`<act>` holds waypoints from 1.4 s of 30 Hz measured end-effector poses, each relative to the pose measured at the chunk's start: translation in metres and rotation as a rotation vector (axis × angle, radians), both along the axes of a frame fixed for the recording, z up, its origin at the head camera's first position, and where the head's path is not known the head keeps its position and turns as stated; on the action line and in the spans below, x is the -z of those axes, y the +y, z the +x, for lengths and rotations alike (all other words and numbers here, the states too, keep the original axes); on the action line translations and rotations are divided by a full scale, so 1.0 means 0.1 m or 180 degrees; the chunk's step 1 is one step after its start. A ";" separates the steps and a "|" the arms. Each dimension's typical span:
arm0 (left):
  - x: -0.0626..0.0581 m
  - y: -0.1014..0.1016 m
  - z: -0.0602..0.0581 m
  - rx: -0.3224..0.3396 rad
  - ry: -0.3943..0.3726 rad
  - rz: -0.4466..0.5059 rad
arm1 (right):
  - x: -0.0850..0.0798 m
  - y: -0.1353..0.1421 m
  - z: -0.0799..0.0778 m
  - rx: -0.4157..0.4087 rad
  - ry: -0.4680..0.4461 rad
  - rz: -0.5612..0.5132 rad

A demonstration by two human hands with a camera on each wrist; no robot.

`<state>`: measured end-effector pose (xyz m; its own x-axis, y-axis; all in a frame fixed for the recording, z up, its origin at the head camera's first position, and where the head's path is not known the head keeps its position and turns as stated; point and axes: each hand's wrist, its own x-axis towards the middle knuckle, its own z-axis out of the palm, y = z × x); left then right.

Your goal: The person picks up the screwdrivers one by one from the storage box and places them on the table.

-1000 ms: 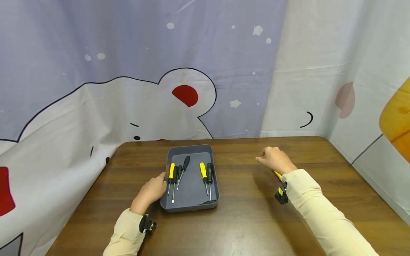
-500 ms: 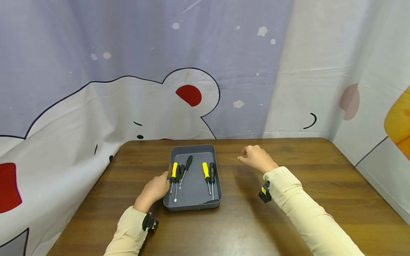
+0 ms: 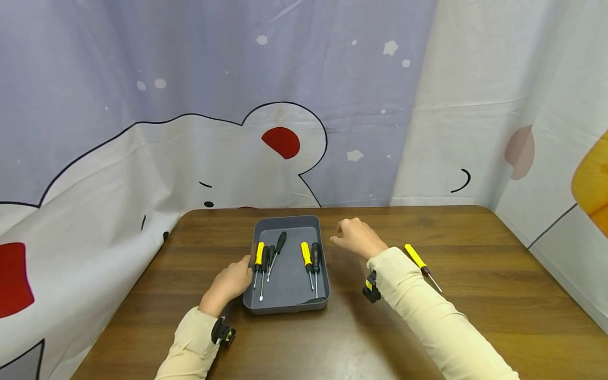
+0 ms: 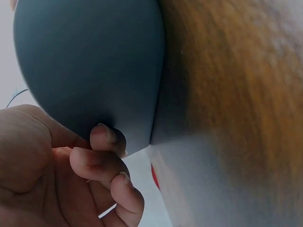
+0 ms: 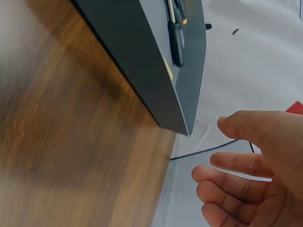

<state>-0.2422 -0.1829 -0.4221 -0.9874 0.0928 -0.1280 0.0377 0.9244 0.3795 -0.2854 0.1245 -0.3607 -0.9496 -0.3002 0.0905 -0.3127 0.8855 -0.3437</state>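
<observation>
A grey tray [image 3: 287, 289] lies on the table with several screwdrivers inside. My left hand [image 3: 230, 279] pinches the tray's left wall; in the left wrist view the fingertips [image 4: 106, 138] curl against its outer side. Over the table just right of the tray is my right hand [image 3: 358, 238], fingers relaxed and holding nothing, apart from the tray wall [image 5: 142, 80] in the right wrist view. A yellow screwdriver [image 3: 258, 254] and black ones, one a tilted black screwdriver [image 3: 281, 241], lie at the tray's left. Another yellow screwdriver [image 3: 306, 254] lies beside a black screwdriver [image 3: 315, 257] at its right.
A yellow-handled screwdriver [image 3: 416, 256] lies on the wooden table [image 3: 475, 253] behind the right forearm. Near the tray's front right corner is a thin dark item [image 3: 314, 301]. A printed curtain [image 3: 351, 105] hangs behind the table.
My right hand has moved left, from above the loose yellow screwdriver to near the tray's right side, uncovering that screwdriver. My left hand stays at the tray; the head view has shifted slightly.
</observation>
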 end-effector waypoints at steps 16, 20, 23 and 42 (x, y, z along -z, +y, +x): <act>0.00 -0.01 0.00 -0.0006 0.0001 0.0028 | 0.04 -0.37 0.04 -0.0191 -0.0179 -0.0138; 0.00 -0.01 0.00 0.0000 0.0005 0.0026 | 0.05 -0.47 0.03 -0.0314 -0.0230 -0.0169; 0.00 -0.01 0.00 -0.0002 -0.0016 0.0034 | 0.03 -0.54 0.03 -0.0337 -0.0308 -0.0162; 0.00 -0.01 0.00 -0.0023 0.0032 0.0092 | 0.15 -0.82 -0.06 -0.0279 -0.0245 0.0068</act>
<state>-0.2417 -0.1838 -0.4223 -0.9893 0.0893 -0.1156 0.0351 0.9133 0.4057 -0.2910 0.0425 -0.3756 -0.9235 -0.3833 0.0109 -0.3625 0.8633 -0.3511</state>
